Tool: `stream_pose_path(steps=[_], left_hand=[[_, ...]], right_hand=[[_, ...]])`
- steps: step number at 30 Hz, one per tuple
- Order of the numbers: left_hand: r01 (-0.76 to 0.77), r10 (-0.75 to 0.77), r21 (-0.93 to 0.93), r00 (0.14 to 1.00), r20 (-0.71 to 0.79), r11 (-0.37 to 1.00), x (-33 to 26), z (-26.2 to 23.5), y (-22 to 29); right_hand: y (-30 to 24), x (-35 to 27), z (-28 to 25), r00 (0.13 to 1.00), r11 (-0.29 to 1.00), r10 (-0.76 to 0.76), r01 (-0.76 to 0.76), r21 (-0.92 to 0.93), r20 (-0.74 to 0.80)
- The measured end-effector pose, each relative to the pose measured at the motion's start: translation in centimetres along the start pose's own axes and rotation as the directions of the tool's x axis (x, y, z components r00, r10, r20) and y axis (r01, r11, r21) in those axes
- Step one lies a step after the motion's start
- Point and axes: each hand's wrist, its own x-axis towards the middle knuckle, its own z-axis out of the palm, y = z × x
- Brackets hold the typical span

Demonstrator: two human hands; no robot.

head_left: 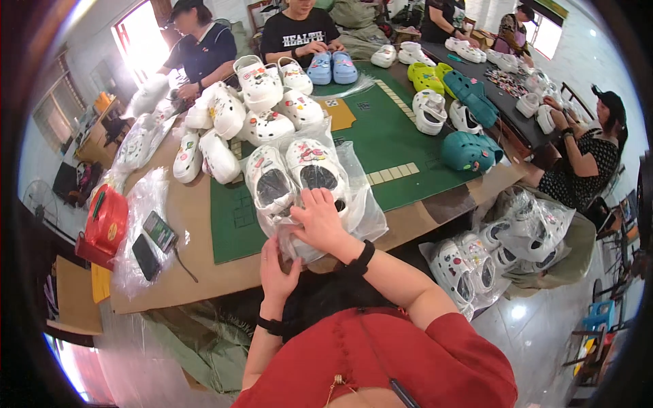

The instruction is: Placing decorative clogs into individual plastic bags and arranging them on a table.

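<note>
A pair of white clogs [271, 178] with colourful charms lies in a clear plastic bag [364, 204] at the table's near edge, heels toward me. My right hand [318, 223] reaches over the heel end, its bent fingers gripping the bag's film beside the right clog. Lower and to the left, my left hand [277, 275] is at the bag's near edge, with film between thumb and curled fingers. Exactly where each fingertip pinches is partly hidden by the crumpled film.
White clogs [262, 85] are piled beyond the bag. Teal clogs [471, 151] and lime clogs [426, 78] sit right. A red bag [107, 221] and phones [145, 257] lie left. Bagged clogs [469, 265] stand low right. Co-workers sit around; one handles blue clogs [332, 68].
</note>
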Motion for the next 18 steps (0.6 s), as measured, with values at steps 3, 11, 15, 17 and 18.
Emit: stream_pose_path(steps=[3,11,15,17,18], left_hand=[[-0.017,0.013,-0.091,0.999,-0.039,0.996,0.3,0.3,0.6],[-0.127,0.136,0.103,0.988,-0.079,0.986,-0.5,0.2,-0.2],[-0.163,0.155,0.196,0.986,0.054,0.967,-0.1,0.0,-0.2],[-0.167,0.160,0.169,0.986,0.054,0.971,0.1,0.4,0.1],[-0.165,0.158,0.183,0.986,0.050,0.969,0.2,0.5,0.0]], right_hand=[[1.5,0.1,-0.5,0.993,0.995,0.081,-0.085,0.053,0.081],[-0.8,0.6,-0.7,0.987,0.988,0.156,-0.157,0.014,0.045],[-2.5,0.9,1.8,0.970,0.975,0.200,-0.183,-0.126,0.136],[-2.4,0.9,2.3,0.980,0.971,0.182,-0.166,-0.171,0.085],[-2.2,1.0,2.3,0.984,0.984,0.159,-0.150,-0.099,0.083]])
